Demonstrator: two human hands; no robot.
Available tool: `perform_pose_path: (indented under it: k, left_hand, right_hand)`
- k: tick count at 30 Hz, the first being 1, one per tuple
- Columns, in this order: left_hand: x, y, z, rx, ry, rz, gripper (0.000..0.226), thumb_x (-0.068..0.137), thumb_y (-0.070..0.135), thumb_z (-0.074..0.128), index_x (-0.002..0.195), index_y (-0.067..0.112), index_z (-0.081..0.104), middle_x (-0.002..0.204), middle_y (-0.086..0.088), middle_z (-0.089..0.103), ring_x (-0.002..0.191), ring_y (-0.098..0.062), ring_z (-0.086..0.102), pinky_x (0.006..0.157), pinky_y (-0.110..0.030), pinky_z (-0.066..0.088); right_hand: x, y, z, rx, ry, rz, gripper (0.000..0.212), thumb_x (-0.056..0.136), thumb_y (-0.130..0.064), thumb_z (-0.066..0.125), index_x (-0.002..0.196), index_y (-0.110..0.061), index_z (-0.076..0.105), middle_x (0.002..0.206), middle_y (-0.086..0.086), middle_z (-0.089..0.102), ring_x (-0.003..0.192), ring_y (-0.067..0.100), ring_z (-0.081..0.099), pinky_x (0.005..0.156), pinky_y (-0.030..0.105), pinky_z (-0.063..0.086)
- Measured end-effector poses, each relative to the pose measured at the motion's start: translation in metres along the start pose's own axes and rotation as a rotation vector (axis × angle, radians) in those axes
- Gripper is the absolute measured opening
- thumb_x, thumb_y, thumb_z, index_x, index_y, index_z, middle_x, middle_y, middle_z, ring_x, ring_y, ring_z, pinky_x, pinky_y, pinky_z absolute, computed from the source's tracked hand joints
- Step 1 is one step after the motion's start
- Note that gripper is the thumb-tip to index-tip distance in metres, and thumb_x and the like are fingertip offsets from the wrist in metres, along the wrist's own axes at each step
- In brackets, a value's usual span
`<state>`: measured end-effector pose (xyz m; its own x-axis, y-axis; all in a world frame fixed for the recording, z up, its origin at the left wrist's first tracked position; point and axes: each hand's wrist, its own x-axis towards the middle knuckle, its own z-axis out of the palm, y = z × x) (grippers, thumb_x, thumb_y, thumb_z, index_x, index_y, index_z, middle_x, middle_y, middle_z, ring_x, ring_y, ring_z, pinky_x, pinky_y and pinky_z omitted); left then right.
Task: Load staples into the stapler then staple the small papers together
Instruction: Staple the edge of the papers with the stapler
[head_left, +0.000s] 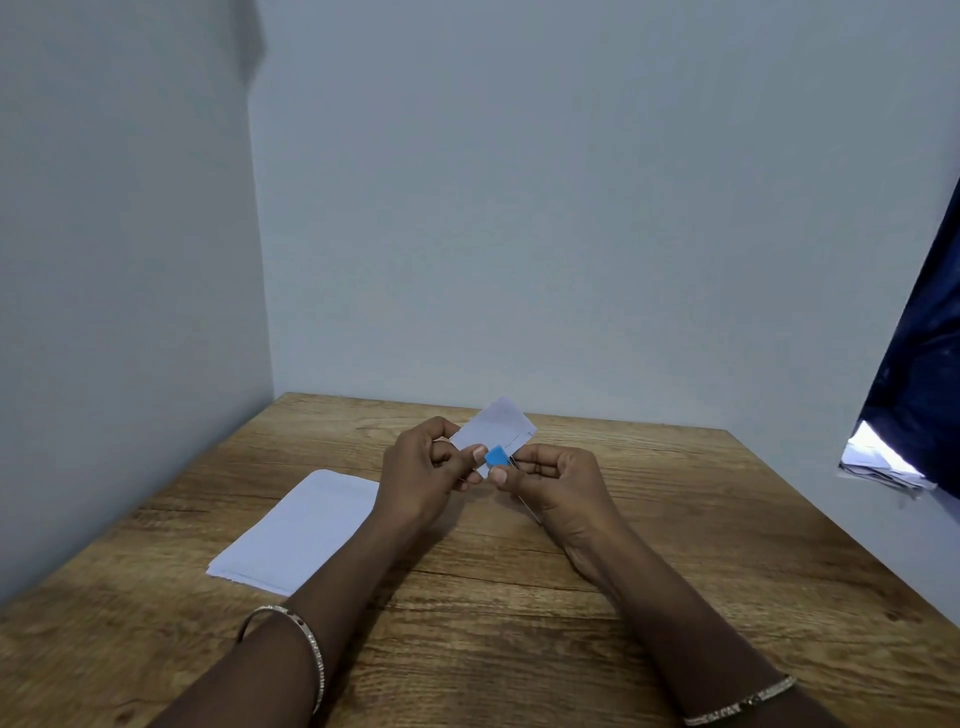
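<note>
one view, the head camera, covered the whole scene. the wooden table (649, 561) served as landmark; both hands hovered just above its far middle.

1. left hand (423, 475): closed in a pinch on the small papers (498, 423), which rose tilted from the fingers toward the table's far edge. a faint row of marks ran along one edge of the sheets; whether these were staples could not be told.
2. right hand (556, 486): closed around the stapler (497, 456), of which only a blue end and a thin metal part showed. that blue end touched the near edge of the small papers, between the two thumbs.
3. a stack of white sheets (301, 535) lay flat on the table's left half, apart from both hands.

step in hand, as judged: stapling, not loading, since the tool was already at the paper. whether staples were inside could not be seen.

next move, as judged: keep the sheet edges aligned in the left pinch, seat them fully in the stapler's mouth, then squeeze firmly with the right hand.
</note>
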<state>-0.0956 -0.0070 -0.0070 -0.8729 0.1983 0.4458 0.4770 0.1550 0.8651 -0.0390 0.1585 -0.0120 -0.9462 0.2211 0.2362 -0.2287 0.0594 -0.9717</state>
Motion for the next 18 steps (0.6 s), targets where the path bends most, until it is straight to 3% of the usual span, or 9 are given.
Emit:
perform_pose_path:
  k: [4, 9, 15, 16, 18]
  left_hand:
    - [-0.001, 0.001, 0.0, -0.029, -0.014, -0.009, 0.024, 0.087, 0.021, 0.077, 0.093, 0.002, 0.064, 0.056, -0.001, 0.073, 0.055, -0.008, 0.071, 0.059, -0.021, 0.057]
    - [-0.002, 0.001, 0.0, -0.063, -0.029, -0.037, 0.024, 0.087, 0.023, 0.077, 0.094, 0.004, 0.063, 0.059, -0.003, 0.075, 0.059, -0.013, 0.073, 0.071, -0.035, 0.059]
    - [-0.002, -0.002, 0.001, -0.079, -0.023, -0.051, 0.017, 0.088, 0.02, 0.076, 0.092, 0.009, 0.064, 0.06, -0.008, 0.074, 0.06, -0.019, 0.074, 0.076, -0.047, 0.061]
    - [-0.001, -0.003, 0.001, -0.067, -0.008, -0.051, 0.016, 0.088, 0.019, 0.076, 0.091, 0.009, 0.064, 0.058, -0.007, 0.072, 0.06, -0.019, 0.074, 0.075, -0.046, 0.061]
    - [0.0, -0.005, 0.0, -0.05, 0.033, -0.057, 0.012, 0.089, 0.018, 0.075, 0.09, 0.015, 0.063, 0.054, -0.004, 0.069, 0.06, -0.02, 0.075, 0.075, -0.041, 0.06]
  right_hand:
    - [0.001, 0.001, -0.001, -0.018, 0.015, -0.012, 0.03, 0.069, -0.015, 0.091, 0.097, -0.007, 0.079, 0.091, 0.013, 0.08, 0.087, 0.024, 0.075, 0.077, 0.034, 0.059]
    - [0.003, 0.001, 0.003, -0.038, 0.077, -0.016, 0.012, 0.07, -0.009, 0.09, 0.078, -0.009, 0.08, 0.074, 0.01, 0.076, 0.073, 0.02, 0.07, 0.074, 0.038, 0.059]
    - [-0.003, -0.001, 0.007, -0.098, 0.111, 0.028, 0.026, 0.07, -0.023, 0.091, 0.09, -0.009, 0.081, 0.086, 0.014, 0.079, 0.092, 0.032, 0.075, 0.09, 0.055, 0.059]
    - [-0.004, -0.002, 0.008, -0.14, 0.12, 0.031, 0.031, 0.068, -0.028, 0.092, 0.092, -0.011, 0.081, 0.086, 0.01, 0.08, 0.092, 0.029, 0.076, 0.087, 0.051, 0.061]
    - [-0.005, -0.004, 0.01, -0.272, 0.172, 0.009, 0.038, 0.064, -0.036, 0.093, 0.093, -0.015, 0.082, 0.077, -0.002, 0.08, 0.08, 0.012, 0.077, 0.068, 0.03, 0.062]
